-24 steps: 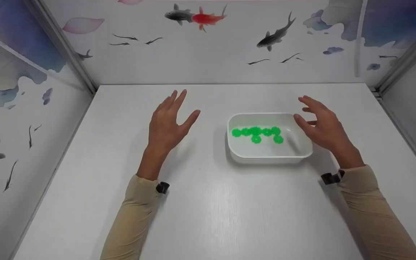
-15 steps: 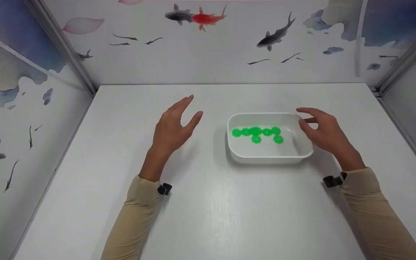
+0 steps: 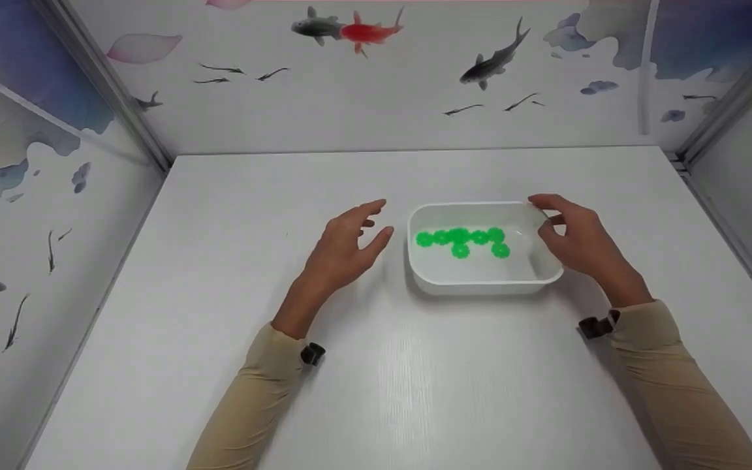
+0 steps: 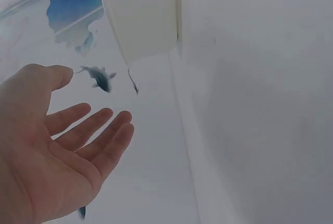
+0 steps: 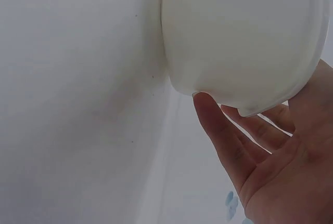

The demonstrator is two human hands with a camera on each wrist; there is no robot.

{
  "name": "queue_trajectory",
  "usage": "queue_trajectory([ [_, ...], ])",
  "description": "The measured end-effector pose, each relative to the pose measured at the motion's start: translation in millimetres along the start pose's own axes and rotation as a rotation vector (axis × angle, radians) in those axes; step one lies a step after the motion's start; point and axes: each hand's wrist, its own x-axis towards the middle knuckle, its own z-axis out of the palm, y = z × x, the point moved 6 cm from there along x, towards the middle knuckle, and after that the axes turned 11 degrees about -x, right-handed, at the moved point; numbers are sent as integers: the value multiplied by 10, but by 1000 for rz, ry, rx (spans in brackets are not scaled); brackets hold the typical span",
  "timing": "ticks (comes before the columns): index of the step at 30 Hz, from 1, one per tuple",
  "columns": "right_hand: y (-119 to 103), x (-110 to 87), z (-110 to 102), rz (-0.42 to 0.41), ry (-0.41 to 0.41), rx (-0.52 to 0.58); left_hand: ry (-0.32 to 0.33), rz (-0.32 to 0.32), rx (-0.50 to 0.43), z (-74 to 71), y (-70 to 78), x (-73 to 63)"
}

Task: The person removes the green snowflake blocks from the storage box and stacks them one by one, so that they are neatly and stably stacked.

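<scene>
Tub point(image 3: 484, 284) on the white table point(image 3: 402, 391), right of middle, long side facing the person. Edges: rounded rim, its far side well short of the back wall point(image 3: 363, 111); right end nearer the table's right edge than the left end is to the left edge. Room: wide stretch of tabletop on the near side, and another left of the left forearm; narrow gap between left thumb and the tub's left wall. Green pieces point(image 3: 459, 236) inside, scalloped discs touching in a row across the floor, two more set just nearer the person. Floor shows white toward the near side and right end.

Right hand point(image 3: 581, 241): grasping the tub at its far right corner, forefinger bent over the far rim, thumb lower on the right side. Right wrist view has fingers about the end wall, some partly hidden behind it. Forearm slants in from lower right.

Left hand point(image 3: 346, 245): released, holding nothing, raised beside the tub, apart from it. Fingers loosely bent, pointing away and rightward; thumb spread from them, palm seen in the left wrist view. Tan sleeves point(image 3: 271, 356), black device point(image 3: 313, 353) at each cuff.
</scene>
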Motion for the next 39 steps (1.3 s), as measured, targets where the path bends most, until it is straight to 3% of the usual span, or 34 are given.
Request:
queue_trajectory([
  [16, 22, -10, -22, 35, 14, -10, -101, 102, -275, 302, 162, 152],
  [28, 9, -9, 56, 9, 29, -11, -175, 119, -278, 486, 236, 274],
  [35, 34, -5, 55, 18, 24, -16, -278, 119, -267, 665, 286, 350],
  [39, 20, 25, 37, 15, 26, -16, -342, 90, -193, 749, 320, 399],
])
